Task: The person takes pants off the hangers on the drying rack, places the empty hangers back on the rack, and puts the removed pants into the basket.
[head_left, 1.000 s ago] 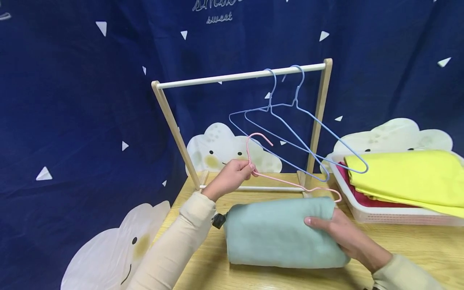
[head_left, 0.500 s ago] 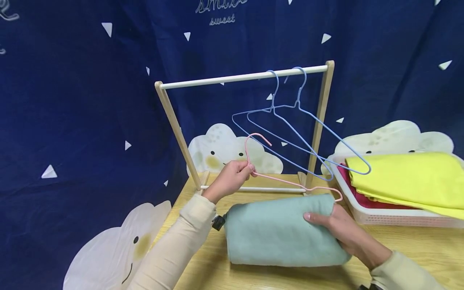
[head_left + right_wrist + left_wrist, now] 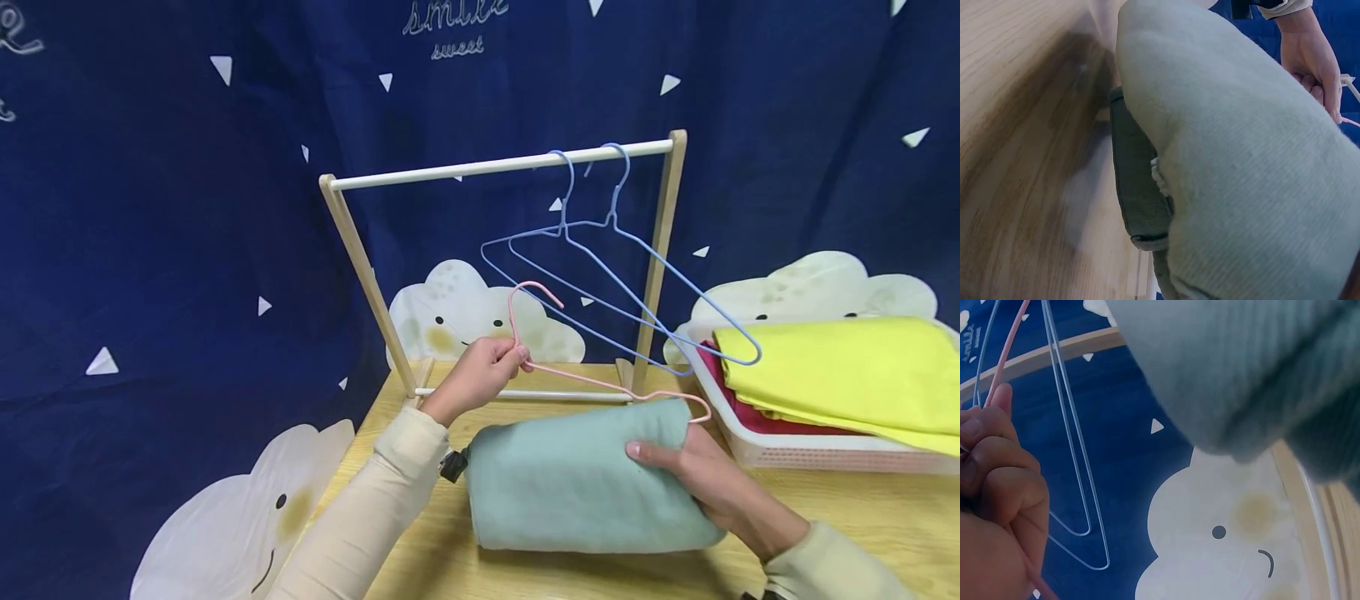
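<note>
My left hand [image 3: 483, 371] grips a pink wire hanger [image 3: 577, 375] just below its hook, fingers curled round the neck in the left wrist view. A folded light green cloth [image 3: 577, 483] hangs over the hanger's lower part and hides most of it; only the right shoulder end sticks out. At the cloth's right edge my right hand [image 3: 708, 479] holds the fabric, thumb on the front and the other fingers behind, out of sight. In the right wrist view the green cloth [image 3: 1241, 144] fills much of the picture, with a darker green flap [image 3: 1138, 175] beneath it.
Behind the hands stands a small rack with a white rail [image 3: 450, 170] and wooden posts. Two blue wire hangers [image 3: 600, 250] hang on its right half. At the right, a white basket [image 3: 825, 454] holds folded yellow cloth [image 3: 847, 367] and red cloth [image 3: 757, 417] on the wooden table [image 3: 847, 517].
Both hands keep their hold on the hanger and the cloth, almost without moving. The whole view shifts slightly.
</note>
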Motion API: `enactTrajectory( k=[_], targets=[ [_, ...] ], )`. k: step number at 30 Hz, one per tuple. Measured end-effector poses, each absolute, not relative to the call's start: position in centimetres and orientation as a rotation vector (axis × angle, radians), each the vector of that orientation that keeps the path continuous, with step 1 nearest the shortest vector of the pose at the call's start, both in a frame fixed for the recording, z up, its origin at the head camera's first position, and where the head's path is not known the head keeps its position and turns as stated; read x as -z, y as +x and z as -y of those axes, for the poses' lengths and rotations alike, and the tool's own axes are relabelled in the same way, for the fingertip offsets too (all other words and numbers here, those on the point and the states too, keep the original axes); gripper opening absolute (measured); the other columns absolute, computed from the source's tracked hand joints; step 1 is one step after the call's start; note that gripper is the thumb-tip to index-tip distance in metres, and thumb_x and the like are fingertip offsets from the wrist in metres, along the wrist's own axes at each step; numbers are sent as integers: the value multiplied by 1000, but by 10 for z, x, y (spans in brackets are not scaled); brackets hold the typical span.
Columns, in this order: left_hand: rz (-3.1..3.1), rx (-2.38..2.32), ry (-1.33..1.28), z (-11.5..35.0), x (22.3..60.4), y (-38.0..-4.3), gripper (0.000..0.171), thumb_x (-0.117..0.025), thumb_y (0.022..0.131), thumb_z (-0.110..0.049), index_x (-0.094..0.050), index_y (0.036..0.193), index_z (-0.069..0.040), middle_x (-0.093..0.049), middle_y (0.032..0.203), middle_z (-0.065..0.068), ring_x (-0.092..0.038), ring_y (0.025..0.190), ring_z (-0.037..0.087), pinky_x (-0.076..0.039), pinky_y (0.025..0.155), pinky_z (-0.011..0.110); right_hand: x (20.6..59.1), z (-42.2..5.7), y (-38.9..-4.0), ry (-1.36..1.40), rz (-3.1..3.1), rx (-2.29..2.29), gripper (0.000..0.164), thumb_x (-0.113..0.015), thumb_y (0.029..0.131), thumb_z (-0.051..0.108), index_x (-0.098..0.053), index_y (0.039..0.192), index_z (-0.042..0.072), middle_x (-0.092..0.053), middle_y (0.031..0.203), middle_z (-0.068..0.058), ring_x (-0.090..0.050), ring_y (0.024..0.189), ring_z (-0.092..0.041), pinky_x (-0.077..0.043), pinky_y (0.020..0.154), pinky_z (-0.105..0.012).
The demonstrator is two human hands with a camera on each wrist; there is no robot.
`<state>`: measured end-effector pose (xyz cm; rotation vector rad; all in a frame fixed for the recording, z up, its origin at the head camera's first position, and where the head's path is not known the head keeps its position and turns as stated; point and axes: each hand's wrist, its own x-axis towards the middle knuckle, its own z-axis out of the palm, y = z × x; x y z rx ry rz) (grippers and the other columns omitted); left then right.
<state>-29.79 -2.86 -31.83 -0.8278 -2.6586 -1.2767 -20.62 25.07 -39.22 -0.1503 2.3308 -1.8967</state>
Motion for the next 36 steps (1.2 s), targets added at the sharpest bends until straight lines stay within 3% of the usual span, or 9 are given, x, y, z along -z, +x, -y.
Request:
enactTrajectory(
  k=[16,27,36],
  targets=[
    [2645,1314,-796,33,318,-301,32,-49,104,-23,-73,95,-5,-38,59,-4,-29,49,10,-25,47,22,382,-246,-208,-170,-2391,1844,53,-70,90,19,-46,132,-4,-67,102,1,-65,89,-11,-53,79,-31],
    [2625,1320,-777,31,320,-304,31,-50,104,-23,-73,92,-7,-39,59,-5,-30,48,9,-24,45,22,383,-247,-208,-217,-2355,1911,32,-69,89,15,-55,114,1,-67,90,7,-67,82,-10,-55,75,-30],
    [2605,1268,-812,28,323,-305,31,-51,103,-20,-73,91,-4,-41,59,-4,-31,49,8,-25,46,21,383,-247,-207,-214,-2407,1889,56,-70,89,15,-40,133,-1,-66,96,4,-67,85,-10,-55,78,-28]
  ],
)
